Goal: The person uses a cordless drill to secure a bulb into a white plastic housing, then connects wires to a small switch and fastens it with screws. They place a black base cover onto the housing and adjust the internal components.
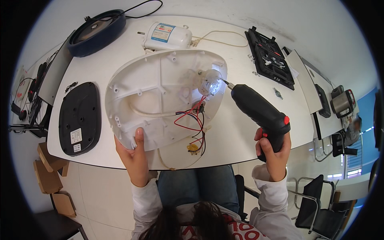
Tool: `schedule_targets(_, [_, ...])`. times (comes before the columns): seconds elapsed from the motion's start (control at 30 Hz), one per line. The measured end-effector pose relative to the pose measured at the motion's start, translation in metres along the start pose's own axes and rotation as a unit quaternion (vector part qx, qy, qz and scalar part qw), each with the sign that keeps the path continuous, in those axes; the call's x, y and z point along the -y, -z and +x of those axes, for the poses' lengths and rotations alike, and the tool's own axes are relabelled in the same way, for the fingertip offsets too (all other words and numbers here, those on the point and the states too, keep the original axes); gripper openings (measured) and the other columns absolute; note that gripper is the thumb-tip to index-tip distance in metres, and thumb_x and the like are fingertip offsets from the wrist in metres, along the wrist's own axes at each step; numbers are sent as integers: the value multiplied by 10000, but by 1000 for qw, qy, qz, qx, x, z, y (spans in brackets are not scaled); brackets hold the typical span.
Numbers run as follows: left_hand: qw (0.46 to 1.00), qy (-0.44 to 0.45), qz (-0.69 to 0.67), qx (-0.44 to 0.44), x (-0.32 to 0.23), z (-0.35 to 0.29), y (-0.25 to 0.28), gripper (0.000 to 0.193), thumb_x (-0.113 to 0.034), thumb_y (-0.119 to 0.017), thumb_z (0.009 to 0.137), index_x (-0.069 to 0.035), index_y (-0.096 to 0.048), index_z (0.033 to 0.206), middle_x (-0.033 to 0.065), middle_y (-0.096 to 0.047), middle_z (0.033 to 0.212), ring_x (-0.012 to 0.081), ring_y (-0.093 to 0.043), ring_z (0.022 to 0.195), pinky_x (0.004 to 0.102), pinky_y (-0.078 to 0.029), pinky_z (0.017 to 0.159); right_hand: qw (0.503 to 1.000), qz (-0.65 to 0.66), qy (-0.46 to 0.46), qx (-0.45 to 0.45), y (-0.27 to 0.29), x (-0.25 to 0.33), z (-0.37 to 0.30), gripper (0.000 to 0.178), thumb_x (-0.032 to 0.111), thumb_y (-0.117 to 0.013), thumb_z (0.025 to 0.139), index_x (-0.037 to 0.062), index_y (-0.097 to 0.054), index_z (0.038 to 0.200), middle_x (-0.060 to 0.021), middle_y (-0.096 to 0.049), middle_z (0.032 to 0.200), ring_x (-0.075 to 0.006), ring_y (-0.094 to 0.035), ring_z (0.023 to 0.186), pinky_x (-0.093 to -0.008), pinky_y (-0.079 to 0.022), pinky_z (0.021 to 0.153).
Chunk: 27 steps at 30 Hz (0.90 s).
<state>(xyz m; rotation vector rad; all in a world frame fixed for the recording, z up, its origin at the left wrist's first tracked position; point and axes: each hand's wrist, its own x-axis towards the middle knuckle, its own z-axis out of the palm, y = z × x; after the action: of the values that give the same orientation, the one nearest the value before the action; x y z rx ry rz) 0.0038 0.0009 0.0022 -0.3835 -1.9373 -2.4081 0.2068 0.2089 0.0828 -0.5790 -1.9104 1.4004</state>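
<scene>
Frame centre: shell [144,78], gripped at lower-left edge by left fingers [139,137]. Right of centre: driver [256,104] gripped by right fingers [265,147]. Bit [228,83] held beside lit round part [210,85], contact unclear. Screwdriving seemingly in hand; alignment needed next.

The screwdriver [256,105] is black with red buttons [286,120]; the shell [140,78], white; the wires [202,100], red and black.

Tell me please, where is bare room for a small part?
Tabletop is bare between the black plate, white shell and round blue object; also between shell and power screwdriver. Crowded: around the wires and loose bits beside the toolbox.
</scene>
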Motion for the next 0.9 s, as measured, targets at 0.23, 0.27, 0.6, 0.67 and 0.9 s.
schedule_targets(0.23, [1000, -1, 11, 1, 0, 0, 1, 571, -170, -679, 917, 20, -409, 1383, 105, -534, 1301, 187, -510, 1166, 309, -381, 1015, 999, 29, -30, -11, 0, 4, 1, 438, 46, -696, 840, 20, -455, 1204, -118, -642, 873, -81, -512, 571, -205, -426, 520])
schedule_targets(0.27, [1000, -1, 11, 2, 0, 0, 1, 572, -170, -680, 917, 20, -408, 1384, 106, -533, 1302, 187, -510, 1167, 309, -380, 1017, 999, 27, -32, -16, -1, 4, 1, 452, 44, -703, 834, 23, -443, 1204, -124, -647, 879, -82, -517, 572, -204, -428, 517])
schedule_targets(0.6, [999, -19, 26, -10, 3, 0, 0, 525, -219, -662, 930, 51, -449, 1327, 134, -544, 1261, 200, -512, 1136, 301, -372, 998, 999, 26, -12, -25, -1, 3, 3, 508, 30, -728, 814, 37, -387, 1191, -161, -667, 930, -83, -539, 591, -206, -442, 518])
schedule_targets(0.67, [1000, -19, 23, -7, 1, 0, -1, 524, -218, -662, 930, 49, -448, 1328, 134, -543, 1260, 200, -512, 1136, 300, -370, 999, 999, 27, -16, -27, -5, 8, 3, 498, 20, -729, 810, 35, -393, 1177, -168, -666, 951, -82, -540, 608, -206, -444, 526])
schedule_targets(0.9, [1000, -17, 17, -6, -1, 0, -2, 533, -222, -664, 929, 46, -442, 1333, 133, -545, 1256, 198, -515, 1130, 297, -373, 994, 999, 13, -23, -22, -4, 8, 2, 570, -2, -758, 776, 29, -392, 1212, -170, -663, 992, -82, -550, 670, -208, -456, 556])
